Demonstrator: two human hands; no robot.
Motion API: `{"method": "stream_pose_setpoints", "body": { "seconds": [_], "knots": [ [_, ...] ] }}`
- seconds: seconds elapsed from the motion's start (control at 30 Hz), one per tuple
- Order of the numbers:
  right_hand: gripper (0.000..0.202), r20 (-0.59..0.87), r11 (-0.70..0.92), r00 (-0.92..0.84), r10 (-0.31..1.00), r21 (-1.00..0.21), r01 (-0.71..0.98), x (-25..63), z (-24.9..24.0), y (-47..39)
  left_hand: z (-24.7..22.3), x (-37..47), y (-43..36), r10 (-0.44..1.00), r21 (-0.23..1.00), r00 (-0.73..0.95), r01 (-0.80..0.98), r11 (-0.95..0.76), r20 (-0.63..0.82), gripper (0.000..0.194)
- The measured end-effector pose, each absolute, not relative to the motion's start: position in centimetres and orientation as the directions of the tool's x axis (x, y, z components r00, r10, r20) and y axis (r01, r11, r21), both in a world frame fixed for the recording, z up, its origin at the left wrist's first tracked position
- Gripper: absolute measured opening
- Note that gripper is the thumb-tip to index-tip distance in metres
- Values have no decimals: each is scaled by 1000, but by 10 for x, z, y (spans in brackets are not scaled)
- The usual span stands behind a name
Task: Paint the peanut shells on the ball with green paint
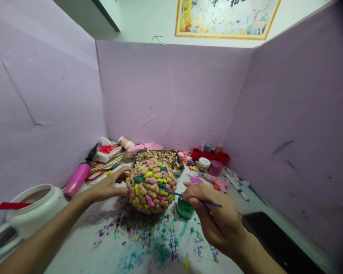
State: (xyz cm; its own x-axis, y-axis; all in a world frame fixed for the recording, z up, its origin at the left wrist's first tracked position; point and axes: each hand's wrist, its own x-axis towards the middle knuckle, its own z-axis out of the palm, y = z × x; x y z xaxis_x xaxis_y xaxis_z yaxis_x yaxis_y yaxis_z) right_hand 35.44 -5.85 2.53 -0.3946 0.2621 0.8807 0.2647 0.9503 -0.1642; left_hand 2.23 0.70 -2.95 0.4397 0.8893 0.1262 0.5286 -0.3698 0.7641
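the left hand (110,188) curves against the left side of a peanut-covered ball (149,182), its thumb and fingers spread apart, while the right hand (217,215), well apart from it, pinches a blue paintbrush (176,194) whose tip meets the ball's front right, at a green-painted peanut. in this head view the ball sits mid-table, patched pink, yellow and green. a jar of green paint (185,209) stands just beside it, near the right hand. behind lies a tray (180,172) of shells (160,156); a dark phone (277,239) rests by the right forearm.
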Motion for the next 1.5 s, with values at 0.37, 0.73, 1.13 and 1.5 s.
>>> {"method": "stream_pose_setpoints", "body": {
  "seconds": [0.37,0.73,1.13,1.5],
  "knots": [
    [20,898,938,-372,236,-110,330,355,27,-57,-32,20,9,888,753,441,538,-380,133,73],
    [17,888,925,-400,227,-68,373,361,31,-55,-26,27,6,889,786,445,511,-347,104,74],
    [19,910,932,-346,228,-101,349,359,30,-54,-23,36,2,891,797,440,495,-347,114,60],
    [19,901,942,-391,190,-55,331,358,26,-53,-23,37,0,896,839,433,446,-312,103,58]
  ]
}}
